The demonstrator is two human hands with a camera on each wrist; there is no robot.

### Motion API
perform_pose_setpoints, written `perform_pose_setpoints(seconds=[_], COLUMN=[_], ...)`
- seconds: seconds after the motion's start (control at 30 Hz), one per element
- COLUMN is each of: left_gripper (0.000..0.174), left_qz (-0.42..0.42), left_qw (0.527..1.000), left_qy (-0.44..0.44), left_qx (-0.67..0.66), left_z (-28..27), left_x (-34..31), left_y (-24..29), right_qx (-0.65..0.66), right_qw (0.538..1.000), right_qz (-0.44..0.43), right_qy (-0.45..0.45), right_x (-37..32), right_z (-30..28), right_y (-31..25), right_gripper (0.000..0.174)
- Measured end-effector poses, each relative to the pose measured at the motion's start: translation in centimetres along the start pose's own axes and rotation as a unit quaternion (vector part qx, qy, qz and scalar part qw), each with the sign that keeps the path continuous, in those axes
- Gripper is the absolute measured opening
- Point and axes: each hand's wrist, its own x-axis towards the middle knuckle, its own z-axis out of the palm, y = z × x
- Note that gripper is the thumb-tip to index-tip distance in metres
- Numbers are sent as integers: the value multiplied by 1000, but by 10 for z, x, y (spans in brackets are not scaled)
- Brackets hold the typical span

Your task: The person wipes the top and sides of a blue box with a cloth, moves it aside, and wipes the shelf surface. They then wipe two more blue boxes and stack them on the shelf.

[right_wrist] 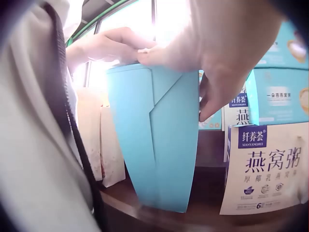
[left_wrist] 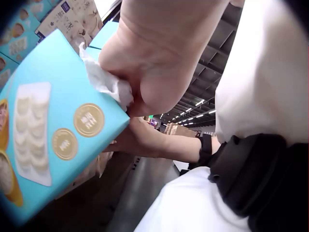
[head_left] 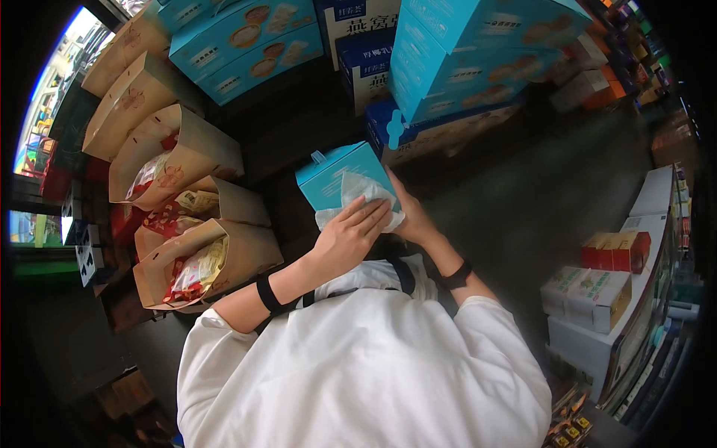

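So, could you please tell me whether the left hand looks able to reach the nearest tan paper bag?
Probably yes: the left hand has no visible obstacle before the open tan paper bag on its left, though it is pressing a white cloth against the turquoise cardboard box.

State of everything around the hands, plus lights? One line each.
Blue box: looks closed, held
Box handle: sticks out
Cloth: crumpled, pressed against the blue box
Left hand: fingers extended over the cloth
Right hand: grips the blue box
Near paper bags: open-topped, packets inside
Stacked boxes: look closed
Ceiling lights: on
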Motion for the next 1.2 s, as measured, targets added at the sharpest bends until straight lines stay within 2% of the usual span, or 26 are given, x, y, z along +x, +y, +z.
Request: perform_pose_setpoints(seconds=[0.03, 0.1, 0.17, 0.23, 0.27, 0.37, 0.4, 0.43, 0.47, 0.5, 0.57, 0.63, 0.7, 0.83, 0.9, 0.97, 1.03, 1.1, 1.13, 1.17, 1.2], left_gripper=[48, 50, 55, 63, 73, 78, 75, 72, 64, 64, 64, 48, 39, 39, 47, 43, 37, 34, 33, 36, 37], left_qz=[-6, -10, 0, -43, -81, -184, -207, -229, -236, -238, -182, -163, -148, -134, -129, -230, -270, -354, -349, -368, -354], left_qw=[1000, 996, 997, 993, 993, 980, 975, 969, 965, 964, 975, 975, 968, 962, 910, 885, 888, 854, 845, 848, 871], left_qy=[0, 6, -8, -5, -9, 62, 79, 94, 116, 119, 122, 140, 185, 196, 104, 121, 199, 278, 309, 282, 249], left_qx=[3, -88, -81, -114, -88, -40, -25, -11, -20, -16, -37, -63, -79, -137, -380, -386, -314, -261, -262, -257, -231], left_z=[1, 1, -2, -13, -17, -23, -19, -14, -11, -10, -5, -3, 4, 1, -11, -16, -24, -34, -40, -45, -41], left_x=[-3, -11, -17, -18, -18, -15, -16, -17, -16, -13, -2, 5, 5, -13, -26, -28, -22, -11, -3, 5, 12], left_y=[-2, -8, -18, -23, -31, -67, -87, -106, -121, -126, -127, -118, -113, -117, -134, -146, -163, -179, -184, -185, -183], right_qx=[2, -9, -12, -50, -43, 18, 48, 51, 17, -19, -9, 4, 15, 18, 43, 48, 57, 39, 40, 41, 45], right_qw=[1000, 1000, 999, 998, 998, 997, 996, 996, 998, 998, 998, 997, 1000, 1000, 999, 998, 996, 996, 996, 996, 995], right_qz=[-3, -30, -50, -49, 24, 70, 72, 71, 50, 28, 19, 9, -7, -14, 17, 33, 68, 75, 77, 79, 83], right_qy=[-5, -7, 6, 2, -31, -14, -17, -23, -42, -60, -66, -71, -25, -19, 1, 7, 23, 26, 26, 26, 24], right_x=[2, 3, 5, 7, 11, 16, 20, 23, 29, 35, 43, 53, 60, 64, 62, 57, 51, 43, 39, 35, 32], right_z=[4, 14, 20, 23, 22, 37, 41, 45, 47, 48, 56, 60, 56, 37, 28, 19, 10, 2, -1, -4, -7], right_y=[3, 9, 10, 12, 13, 21, 21, 20, 21, 22, 24, 22, 19, 24, 27, 29, 29, 30, 32, 34, 36], right_gripper=[101, 97, 94, 88, 77, 67, 58, 58, 55, 53, 51, 49, 38, 27, 21, 20, 19, 19, 19, 19, 19])
